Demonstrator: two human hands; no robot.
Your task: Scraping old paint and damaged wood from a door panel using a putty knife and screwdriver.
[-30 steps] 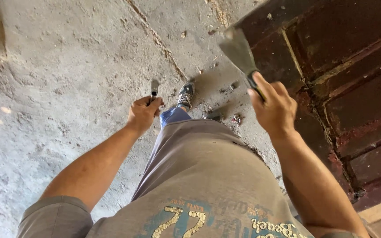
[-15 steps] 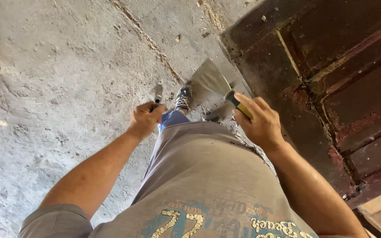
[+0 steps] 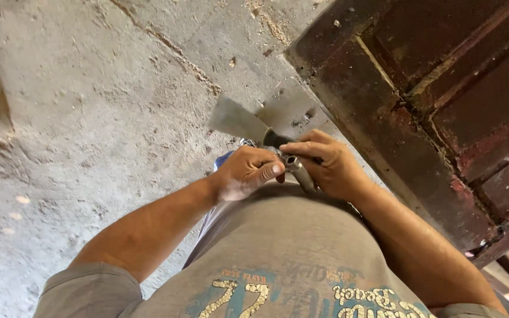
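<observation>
- Both hands have come together since earlier, meeting at the waist.
- Right hand (image 3: pixel 331 168) grips the scraper (image 3: pixel 248 126); left hand (image 3: pixel 245 172) clasps a metal rod (image 3: pixel 299 171).

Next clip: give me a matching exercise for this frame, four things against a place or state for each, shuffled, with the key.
Things:
1. scraper blade
2. left hand
3. right hand
4. dark red door

Places or states:
A. fills the upper right of the view
B. wrapped around the scraper's handle
C. juts up and left beyond both hands
D. pinches a small metal tube beside the other hand

Pairs: 1-C, 2-D, 3-B, 4-A
</observation>
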